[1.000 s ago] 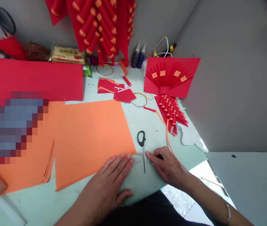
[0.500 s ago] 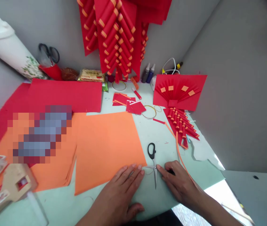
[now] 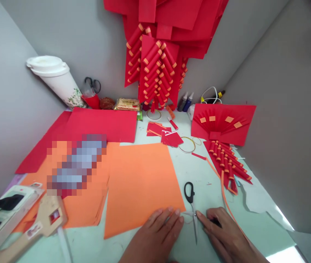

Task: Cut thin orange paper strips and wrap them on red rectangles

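My left hand lies flat with fingers stretched out, its fingertips over the lower right corner of an orange paper sheet. My right hand is curled over one handle of a pair of scissors, with the index fingertip near the pivot. The scissors lie spread on the table, one black ring in plain sight, the other mostly hidden under my right hand. One blade points at the sheet's corner by my left fingers, the other towards me. A thin orange strip runs behind my right hand.
At left are a hot glue gun, a power strip and stacked orange and red sheets. Red paper firecracker pieces and a folded red fan card stand at right. A tilted white cup leans behind.
The whole view has shifted, so everything sits lower and further right in the picture. My hands and the scissors keep about the same places on the table.
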A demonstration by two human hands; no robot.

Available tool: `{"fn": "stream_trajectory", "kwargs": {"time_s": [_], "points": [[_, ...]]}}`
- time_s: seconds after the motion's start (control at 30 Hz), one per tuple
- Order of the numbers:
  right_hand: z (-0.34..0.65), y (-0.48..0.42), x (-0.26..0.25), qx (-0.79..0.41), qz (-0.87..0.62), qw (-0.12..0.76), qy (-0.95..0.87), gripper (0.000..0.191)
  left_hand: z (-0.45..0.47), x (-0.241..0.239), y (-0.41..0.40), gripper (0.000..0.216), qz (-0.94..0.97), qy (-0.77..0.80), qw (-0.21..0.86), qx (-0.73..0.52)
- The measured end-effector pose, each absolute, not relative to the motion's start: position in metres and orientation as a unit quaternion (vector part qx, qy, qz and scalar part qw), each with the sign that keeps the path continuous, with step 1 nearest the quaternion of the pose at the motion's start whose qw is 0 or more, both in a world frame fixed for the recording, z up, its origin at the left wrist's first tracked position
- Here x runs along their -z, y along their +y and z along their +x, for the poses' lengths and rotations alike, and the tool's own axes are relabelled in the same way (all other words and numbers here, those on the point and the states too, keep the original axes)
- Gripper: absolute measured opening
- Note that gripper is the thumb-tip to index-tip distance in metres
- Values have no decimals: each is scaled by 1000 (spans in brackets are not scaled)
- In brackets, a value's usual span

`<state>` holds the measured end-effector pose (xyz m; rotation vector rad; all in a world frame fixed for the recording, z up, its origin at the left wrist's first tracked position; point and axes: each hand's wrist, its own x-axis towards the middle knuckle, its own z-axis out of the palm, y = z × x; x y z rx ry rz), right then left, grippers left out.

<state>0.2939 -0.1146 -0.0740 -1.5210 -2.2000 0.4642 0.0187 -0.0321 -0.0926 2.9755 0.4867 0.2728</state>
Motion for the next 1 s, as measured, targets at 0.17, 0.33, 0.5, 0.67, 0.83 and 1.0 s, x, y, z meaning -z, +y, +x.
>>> {"fn": "stream_trajectory", "kwargs": {"time_s": [0.17, 0.33, 0.5, 0.67, 0.83, 1.0], "points": [[293, -110, 70, -159, -544, 200, -799, 49, 21, 106, -34, 47, 981, 167, 14, -99], [291, -108, 66, -164, -544, 180, -803, 46, 23, 105, -33, 42, 979, 164, -14, -116], [292, -109, 70, -162, -544, 165, -807, 45, 17, 103, -36, 42, 976, 169, -34, -133], [294, -111, 79, -161, -539, 180, -807, 49, 3, 99, -39, 48, 975, 182, -31, -124], [289, -112, 77, -153, -558, 201, -790, 44, 1, 90, -40, 77, 971, 198, 19, -136], [288, -109, 68, -144, -561, 194, -792, 43, 5, 92, -38, 88, 968, 208, 17, -138]]}}
